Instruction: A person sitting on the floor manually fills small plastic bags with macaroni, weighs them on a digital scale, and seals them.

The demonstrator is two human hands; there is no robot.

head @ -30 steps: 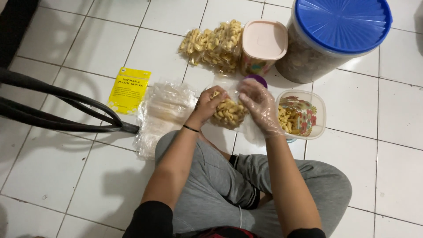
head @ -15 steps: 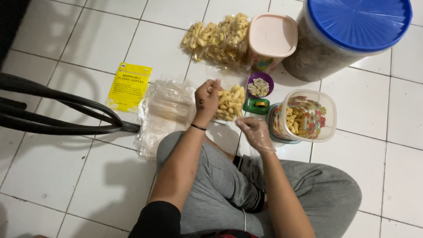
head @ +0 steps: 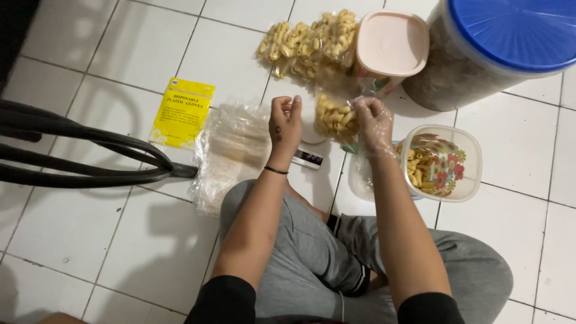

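both hands are up over the white tiled floor [head: 78, 234], working one small clear bag of yellow tube snacks [head: 336, 119]. the right hand [head: 373, 123], in a thin clear plastic glove, pinches the bag's upper right edge; the bare left hand [head: 285, 123] has its fingers curled shut at the bag's upper left side, though whether they really grip plastic i cannot tell from here. the bag hangs between the hands, above the floor, partly filled, mouth up. this looks like the closing-off step of a portioning job: the fill seems done and the neck wants gathering. judging from this, the next move calls for both hands to bunch or twist the loose top without tipping the snacks out, keeping the thin film from tearing. just right of the gloved hand sits a square flowered container [head: 444, 162] with more snacks in it. beyond the hands lies a heap of filled snack bags [head: 306, 42], beside a pink-lidded tub [head: 391, 43] and a big blue-lidded jar [head: 480, 54]. a stack of empty clear bags [head: 231, 150] lies left, by a yellow glove packet [head: 182, 113].
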